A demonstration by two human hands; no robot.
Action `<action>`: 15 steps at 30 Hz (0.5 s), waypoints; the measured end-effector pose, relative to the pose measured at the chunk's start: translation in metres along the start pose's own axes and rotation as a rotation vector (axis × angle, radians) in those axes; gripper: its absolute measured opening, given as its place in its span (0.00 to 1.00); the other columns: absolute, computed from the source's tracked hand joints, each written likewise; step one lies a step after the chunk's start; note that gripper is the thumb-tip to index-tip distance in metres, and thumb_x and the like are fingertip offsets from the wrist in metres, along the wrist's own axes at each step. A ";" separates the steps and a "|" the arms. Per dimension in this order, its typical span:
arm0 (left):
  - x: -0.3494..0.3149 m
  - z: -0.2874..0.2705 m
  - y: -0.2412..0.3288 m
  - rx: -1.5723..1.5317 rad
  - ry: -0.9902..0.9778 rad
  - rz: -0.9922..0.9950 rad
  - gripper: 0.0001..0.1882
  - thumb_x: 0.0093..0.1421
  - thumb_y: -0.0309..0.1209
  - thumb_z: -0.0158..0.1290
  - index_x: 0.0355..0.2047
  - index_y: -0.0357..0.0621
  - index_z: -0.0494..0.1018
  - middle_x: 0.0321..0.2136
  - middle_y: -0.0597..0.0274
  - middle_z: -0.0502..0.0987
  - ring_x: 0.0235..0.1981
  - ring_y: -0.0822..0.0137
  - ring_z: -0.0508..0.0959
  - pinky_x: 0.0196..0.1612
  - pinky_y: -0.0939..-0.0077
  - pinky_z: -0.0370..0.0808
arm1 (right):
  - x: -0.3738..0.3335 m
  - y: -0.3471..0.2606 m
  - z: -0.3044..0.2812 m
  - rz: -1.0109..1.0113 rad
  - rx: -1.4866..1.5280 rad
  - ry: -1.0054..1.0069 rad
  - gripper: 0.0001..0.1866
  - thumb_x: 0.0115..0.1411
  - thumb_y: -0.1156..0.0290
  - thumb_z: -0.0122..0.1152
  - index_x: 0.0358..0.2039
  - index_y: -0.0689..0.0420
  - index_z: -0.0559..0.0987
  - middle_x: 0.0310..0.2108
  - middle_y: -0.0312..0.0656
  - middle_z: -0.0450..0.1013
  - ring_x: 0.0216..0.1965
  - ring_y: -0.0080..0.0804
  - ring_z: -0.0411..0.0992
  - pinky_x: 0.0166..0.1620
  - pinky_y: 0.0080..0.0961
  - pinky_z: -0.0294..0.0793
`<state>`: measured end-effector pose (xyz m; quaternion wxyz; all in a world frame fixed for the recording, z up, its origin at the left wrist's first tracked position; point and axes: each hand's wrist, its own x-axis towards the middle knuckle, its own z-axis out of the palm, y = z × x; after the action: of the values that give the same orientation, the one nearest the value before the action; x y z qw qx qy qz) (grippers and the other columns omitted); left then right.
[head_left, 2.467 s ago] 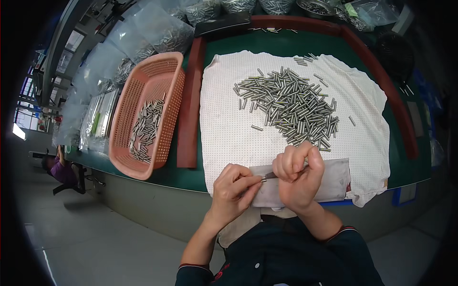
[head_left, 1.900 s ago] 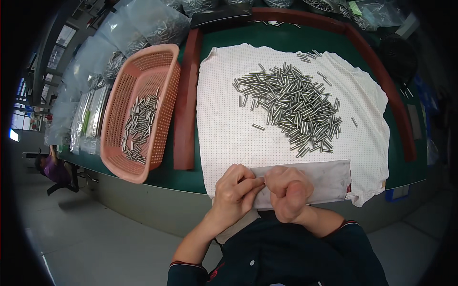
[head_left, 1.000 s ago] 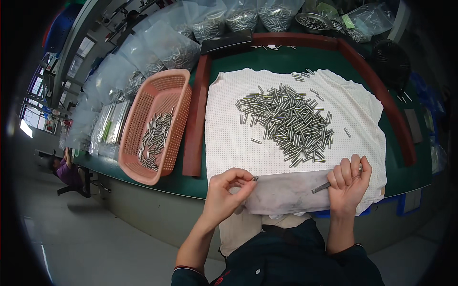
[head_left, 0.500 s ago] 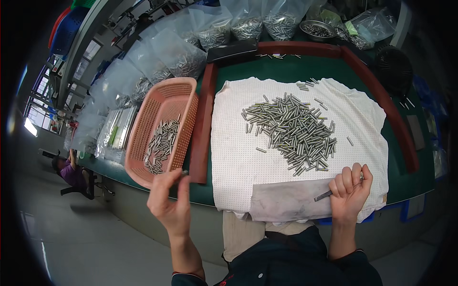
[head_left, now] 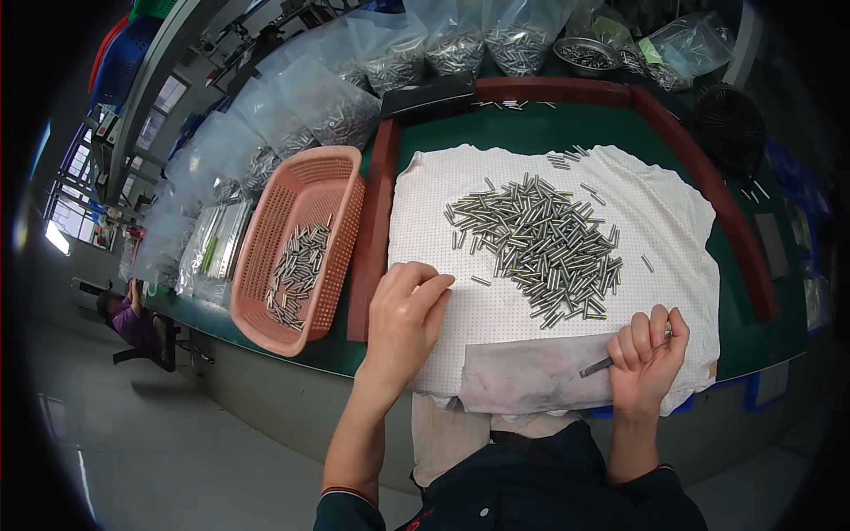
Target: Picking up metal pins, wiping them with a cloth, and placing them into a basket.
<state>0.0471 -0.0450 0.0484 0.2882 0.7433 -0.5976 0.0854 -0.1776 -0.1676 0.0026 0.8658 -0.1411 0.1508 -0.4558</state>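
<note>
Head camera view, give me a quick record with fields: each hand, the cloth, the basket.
left hand: empty, fingers curled, at the left edge of the white dotted cloth
right hand: closed around a thin metal tool
cloth: carries a pile of small metal pins
pink basket: left of the cloth, holds some pins
table: green mat, red-brown border

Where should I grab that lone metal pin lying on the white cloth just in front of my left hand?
Pinch the lone pin across its middle from above: it lies flat, apart from the pile, so both long sides are free. The left hand is nearest.
</note>
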 end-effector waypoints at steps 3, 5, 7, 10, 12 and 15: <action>0.008 0.023 -0.005 -0.034 -0.101 0.051 0.08 0.44 0.19 0.53 0.27 0.37 0.73 0.26 0.58 0.70 0.29 0.60 0.70 0.31 0.70 0.68 | -0.001 0.000 0.000 0.005 0.004 -0.001 0.20 0.62 0.60 0.30 0.13 0.51 0.56 0.07 0.30 0.47 0.08 0.18 0.40 0.13 0.18 0.43; 0.009 0.033 -0.008 -0.031 -0.129 0.070 0.09 0.44 0.20 0.53 0.29 0.37 0.73 0.26 0.58 0.70 0.30 0.61 0.70 0.32 0.71 0.68 | -0.001 0.000 0.000 0.009 0.006 0.007 0.20 0.62 0.60 0.29 0.13 0.51 0.56 0.07 0.30 0.47 0.08 0.18 0.40 0.13 0.18 0.43; 0.010 0.039 -0.009 -0.004 -0.169 0.125 0.08 0.44 0.20 0.53 0.28 0.37 0.72 0.26 0.58 0.70 0.29 0.61 0.70 0.32 0.71 0.68 | -0.001 -0.001 0.000 0.018 0.002 0.013 0.20 0.62 0.60 0.29 0.13 0.51 0.56 0.08 0.30 0.47 0.08 0.18 0.40 0.13 0.18 0.43; 0.012 0.039 -0.008 0.000 -0.169 0.114 0.07 0.43 0.20 0.54 0.26 0.36 0.72 0.25 0.59 0.70 0.29 0.61 0.70 0.32 0.71 0.68 | -0.002 -0.001 -0.001 0.016 0.004 0.013 0.20 0.62 0.60 0.29 0.13 0.51 0.56 0.08 0.30 0.47 0.09 0.18 0.41 0.14 0.18 0.44; 0.011 0.041 -0.008 -0.017 -0.155 0.085 0.07 0.43 0.20 0.54 0.26 0.36 0.71 0.24 0.59 0.70 0.28 0.61 0.70 0.31 0.71 0.68 | -0.002 -0.001 -0.002 0.018 0.005 0.005 0.20 0.62 0.60 0.29 0.13 0.51 0.56 0.08 0.30 0.47 0.09 0.18 0.41 0.14 0.18 0.44; 0.013 0.043 -0.004 -0.072 -0.146 -0.007 0.07 0.44 0.20 0.54 0.26 0.36 0.71 0.23 0.58 0.71 0.26 0.60 0.71 0.29 0.71 0.68 | -0.002 -0.001 -0.002 0.018 0.005 0.000 0.20 0.62 0.60 0.29 0.13 0.51 0.56 0.08 0.30 0.48 0.09 0.18 0.41 0.14 0.17 0.44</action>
<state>0.0452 -0.0785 0.0180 0.2706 0.7387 -0.6173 0.0082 -0.1802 -0.1670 0.0013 0.8702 -0.1378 0.1509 -0.4484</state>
